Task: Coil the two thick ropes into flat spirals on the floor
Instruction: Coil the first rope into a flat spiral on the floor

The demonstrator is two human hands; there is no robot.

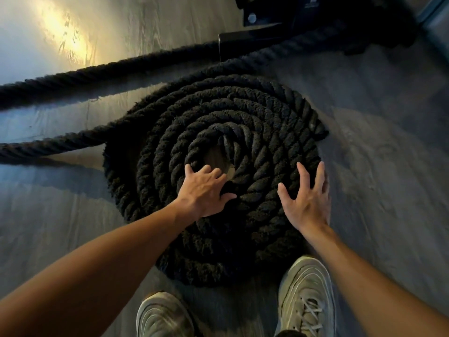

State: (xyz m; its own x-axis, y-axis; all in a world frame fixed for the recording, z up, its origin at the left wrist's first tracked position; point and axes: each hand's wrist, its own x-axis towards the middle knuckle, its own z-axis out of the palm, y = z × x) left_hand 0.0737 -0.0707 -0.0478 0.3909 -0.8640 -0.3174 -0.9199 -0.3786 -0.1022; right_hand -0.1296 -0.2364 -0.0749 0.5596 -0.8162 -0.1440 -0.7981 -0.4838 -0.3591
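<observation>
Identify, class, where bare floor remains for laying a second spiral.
Bare floor lies right of the coil, below the black frame. Another patch sits lower left, under the loose rope. It is crowded near the shoes and between the two ropes.

The scene is dim and cool-toned, with one warm yellow glare patch on the floor (63, 32) at upper left. Long soft shadows fall beneath the straight rope (73, 76). Wide-angle distortion bends the edges. The upper-right corner is dark and blurred.
</observation>
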